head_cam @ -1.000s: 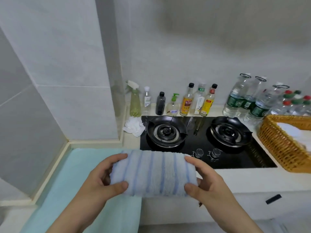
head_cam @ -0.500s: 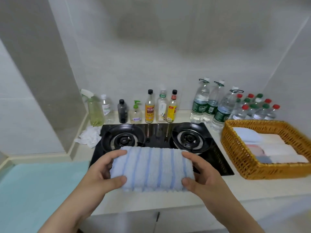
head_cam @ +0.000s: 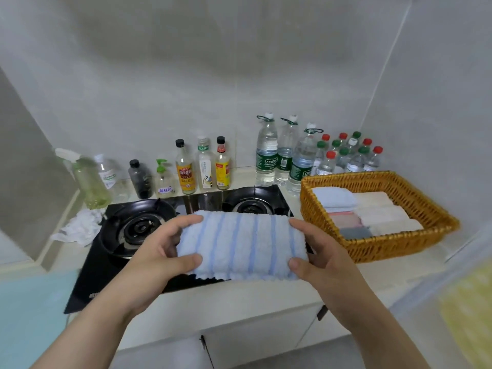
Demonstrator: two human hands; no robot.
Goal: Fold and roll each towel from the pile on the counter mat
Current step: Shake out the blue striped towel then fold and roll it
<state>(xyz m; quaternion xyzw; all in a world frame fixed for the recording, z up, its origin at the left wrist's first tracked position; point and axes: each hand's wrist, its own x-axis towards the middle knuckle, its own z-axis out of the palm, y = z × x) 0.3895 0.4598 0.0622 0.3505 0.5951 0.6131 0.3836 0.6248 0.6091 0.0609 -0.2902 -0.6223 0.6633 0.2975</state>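
In the head view, the rolled towel (head_cam: pixel 241 245), pale blue with darker blue stripes, is held in the air above the front right part of the gas stove (head_cam: pixel 90 275), lying level with its long side across the view. The left hand (head_cam: pixel 157 259) grips the left end of the roll, with the thumb under the near edge and the fingers curled over the far edge. The right hand (head_cam: pixel 322 259) grips the right end in the same way, so both hands are closed around the towel. The right burner of the stove is partly hidden behind the roll. To the right of the stove stands a wicker basket (head_cam: pixel 399 243), and inside it lie rolled towels (head_cam: pixel 372 211) in white, cream, pink and grey, side by side. Behind the stove, along the wall, stands a row of sauce bottles (head_cam: pixel 185 171), and behind its right corner stand large water bottles (head_cam: pixel 266 155) with smaller ones (head_cam: pixel 346 155) further right. At the left back corner of the stove stands a green spray bottle (head_cam: pixel 90 179), and a crumpled white cloth (head_cam: pixel 80 230) lies just beside the left edge of the stove. The blue counter mat (head_cam: pixel 32 315) lies to the left of the stove, at the front. Far to the right of the stove there is something yellow (head_cam: pixel 468 315), too blurred to tell what it is.
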